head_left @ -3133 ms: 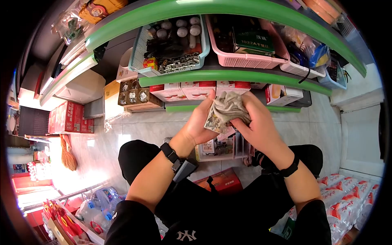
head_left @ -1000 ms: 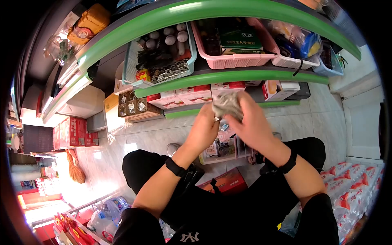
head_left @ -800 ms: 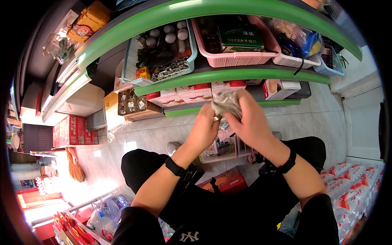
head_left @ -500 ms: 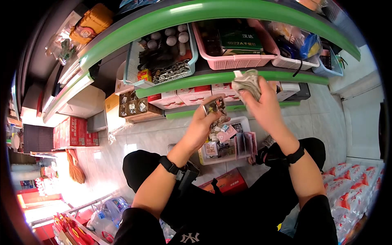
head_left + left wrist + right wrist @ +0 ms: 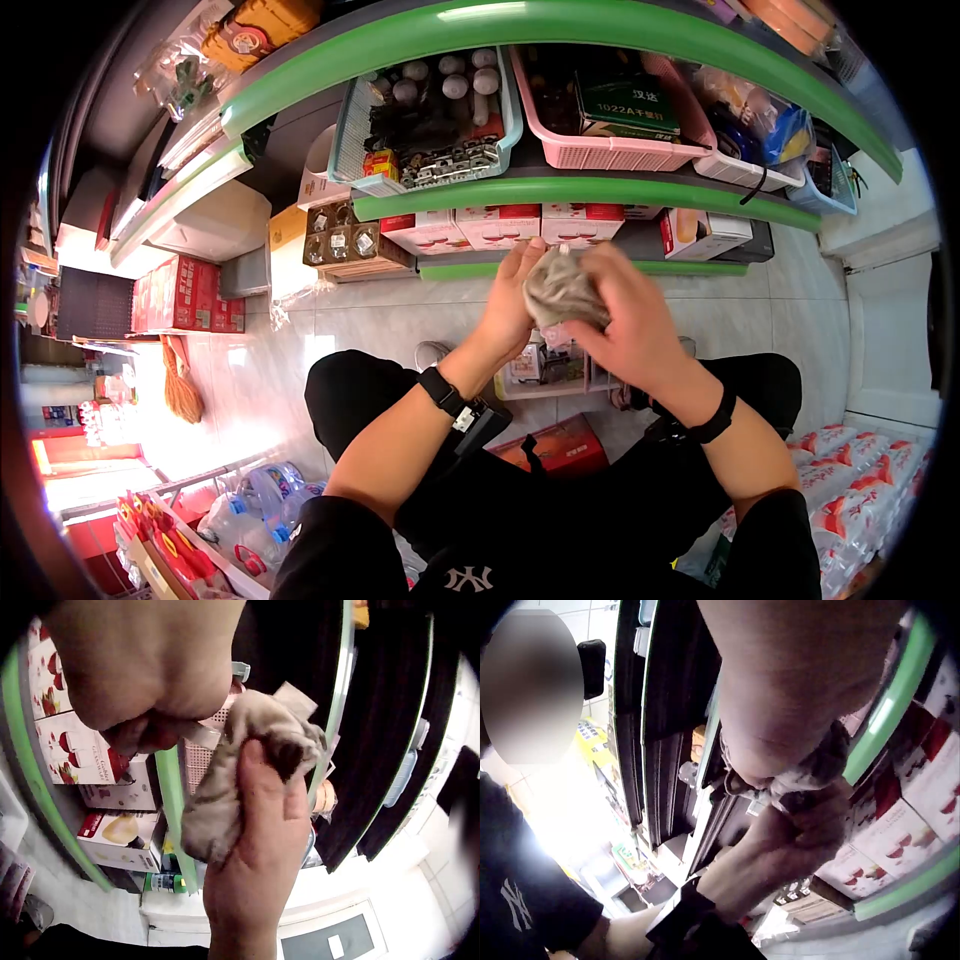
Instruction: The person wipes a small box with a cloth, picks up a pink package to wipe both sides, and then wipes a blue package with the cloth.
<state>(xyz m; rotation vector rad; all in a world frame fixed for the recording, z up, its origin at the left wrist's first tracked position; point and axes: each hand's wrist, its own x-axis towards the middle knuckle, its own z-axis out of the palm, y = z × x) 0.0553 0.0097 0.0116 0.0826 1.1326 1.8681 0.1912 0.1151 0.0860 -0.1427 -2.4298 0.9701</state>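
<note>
In the head view my right hand (image 5: 637, 325) grips a crumpled grey-beige cloth (image 5: 562, 290). My left hand (image 5: 503, 312) is right beside the cloth, with its fingertips up at the cloth's far side. It pinches a small flat clear pack, which the cloth mostly covers; a pale see-through edge of the pack (image 5: 201, 736) shows below the left fingers in the left wrist view. There the right thumb lies over the cloth, and a white tag (image 5: 296, 700) sticks out of it. The two hands overlap in the right wrist view.
Under the hands a clear bin (image 5: 545, 391) of small packets stands on the floor, in front of a red box (image 5: 565, 445). Ahead, green-edged shelves (image 5: 600, 190) hold a blue basket (image 5: 425, 183), a pink basket (image 5: 620, 155) and boxed glassware (image 5: 500, 228). Wrapped bottles (image 5: 850, 490) stand at the right.
Half a second ago the cloth was up and right, apart from the pack in my left hand. My right hand has brought it back over the pack. The head view has shifted slightly.
</note>
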